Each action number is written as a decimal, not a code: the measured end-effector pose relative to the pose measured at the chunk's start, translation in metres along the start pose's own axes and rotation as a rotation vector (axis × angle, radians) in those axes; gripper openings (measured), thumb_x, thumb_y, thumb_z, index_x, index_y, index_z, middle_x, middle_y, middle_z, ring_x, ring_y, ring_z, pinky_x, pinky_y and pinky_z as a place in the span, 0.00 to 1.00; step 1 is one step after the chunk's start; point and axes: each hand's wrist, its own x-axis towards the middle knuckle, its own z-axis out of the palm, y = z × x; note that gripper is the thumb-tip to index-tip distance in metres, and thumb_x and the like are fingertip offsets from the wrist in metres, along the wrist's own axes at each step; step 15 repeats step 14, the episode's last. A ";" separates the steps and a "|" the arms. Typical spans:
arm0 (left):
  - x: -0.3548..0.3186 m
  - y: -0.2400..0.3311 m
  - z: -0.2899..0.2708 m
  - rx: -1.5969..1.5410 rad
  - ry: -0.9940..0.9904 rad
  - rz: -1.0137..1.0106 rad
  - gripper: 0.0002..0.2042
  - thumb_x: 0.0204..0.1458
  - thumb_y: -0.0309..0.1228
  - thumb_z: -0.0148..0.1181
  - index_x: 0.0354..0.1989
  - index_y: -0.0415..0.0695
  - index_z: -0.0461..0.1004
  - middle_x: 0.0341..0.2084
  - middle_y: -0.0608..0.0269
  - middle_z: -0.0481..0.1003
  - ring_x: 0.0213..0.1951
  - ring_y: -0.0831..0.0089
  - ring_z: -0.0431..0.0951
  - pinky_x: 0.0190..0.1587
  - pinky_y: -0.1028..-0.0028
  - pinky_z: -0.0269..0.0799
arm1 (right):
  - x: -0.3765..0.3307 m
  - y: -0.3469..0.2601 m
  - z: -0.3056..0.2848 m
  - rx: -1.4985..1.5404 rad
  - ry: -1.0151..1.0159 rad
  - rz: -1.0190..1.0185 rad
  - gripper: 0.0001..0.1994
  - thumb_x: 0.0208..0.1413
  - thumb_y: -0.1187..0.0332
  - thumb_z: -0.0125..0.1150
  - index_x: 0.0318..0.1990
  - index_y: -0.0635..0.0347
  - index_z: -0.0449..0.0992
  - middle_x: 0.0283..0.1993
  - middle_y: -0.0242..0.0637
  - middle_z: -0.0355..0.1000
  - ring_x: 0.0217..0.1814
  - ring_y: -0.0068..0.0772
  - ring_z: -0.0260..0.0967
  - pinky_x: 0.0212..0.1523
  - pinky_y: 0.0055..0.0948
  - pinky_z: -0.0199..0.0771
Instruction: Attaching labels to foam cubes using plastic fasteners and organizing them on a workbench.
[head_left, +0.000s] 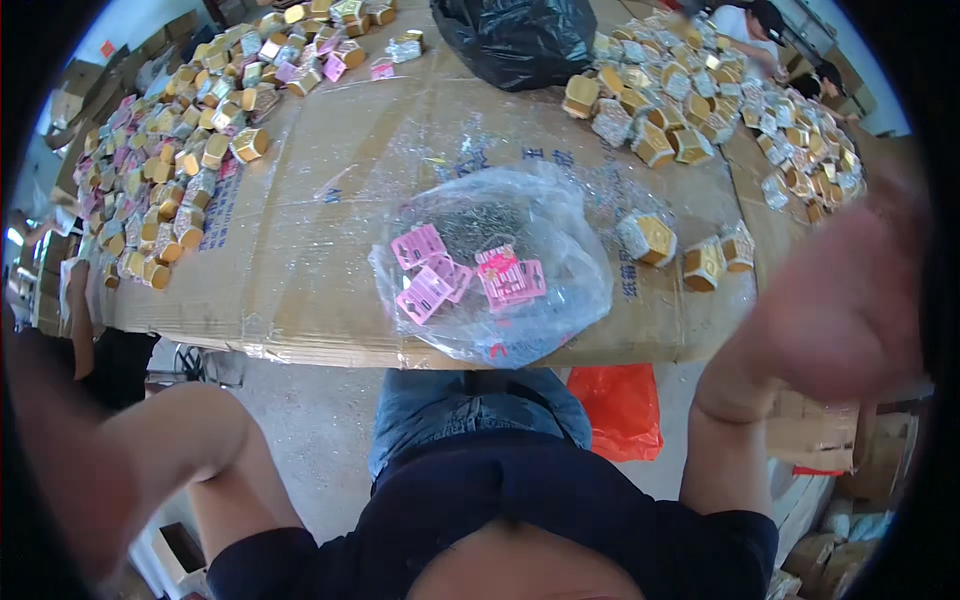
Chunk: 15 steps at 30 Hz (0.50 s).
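Both my arms are bent up toward the camera, away from the table. My left hand is a dark blur at the left rim, its fingers not distinguishable. At the right rim, my right hand looms large and smeared; whether it holds anything cannot be made out. Between them, by the table's near edge, lies a clear plastic bag spread flat. On it are several pink printed cards and a heap of small dark metal pieces, too fine to name. Gold-and-white faceted ornaments sit just right of the bag.
Cardboard covers the table. Piles of gold-and-white ornaments lie at the left and far right. A black plastic bag stands at the back. Below hangs a red bag. Another person is at the far right.
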 end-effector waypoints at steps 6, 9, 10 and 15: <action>-0.121 -0.033 0.067 -0.159 -0.961 -0.524 0.15 0.45 0.35 0.68 0.40 0.44 0.76 0.40 0.58 0.74 0.47 0.60 0.73 0.50 0.64 0.68 | -0.088 0.107 0.125 -0.305 -0.786 0.175 0.09 0.44 0.67 0.67 0.36 0.46 0.80 0.49 0.35 0.67 0.56 0.43 0.58 0.55 0.43 0.55; -0.168 -0.019 0.069 0.072 -1.068 -0.351 0.16 0.46 0.38 0.67 0.44 0.47 0.76 0.39 0.61 0.73 0.47 0.63 0.72 0.48 0.64 0.67 | -0.114 0.129 0.138 -0.366 -0.859 0.155 0.10 0.42 0.69 0.66 0.35 0.46 0.79 0.50 0.36 0.67 0.56 0.41 0.58 0.53 0.42 0.54; -0.182 -0.023 0.070 0.107 -1.093 -0.285 0.18 0.45 0.39 0.68 0.44 0.48 0.76 0.38 0.62 0.74 0.46 0.63 0.72 0.49 0.65 0.66 | -0.118 0.136 0.139 -0.408 -0.931 0.182 0.10 0.41 0.71 0.65 0.34 0.46 0.78 0.50 0.36 0.67 0.56 0.40 0.58 0.53 0.42 0.54; -0.222 -0.056 0.080 0.049 -1.303 -0.414 0.23 0.40 0.41 0.70 0.47 0.51 0.75 0.43 0.62 0.71 0.50 0.63 0.70 0.54 0.59 0.60 | -0.125 0.164 0.144 -0.475 -0.830 0.129 0.13 0.38 0.73 0.66 0.34 0.46 0.77 0.52 0.37 0.66 0.57 0.39 0.58 0.52 0.42 0.54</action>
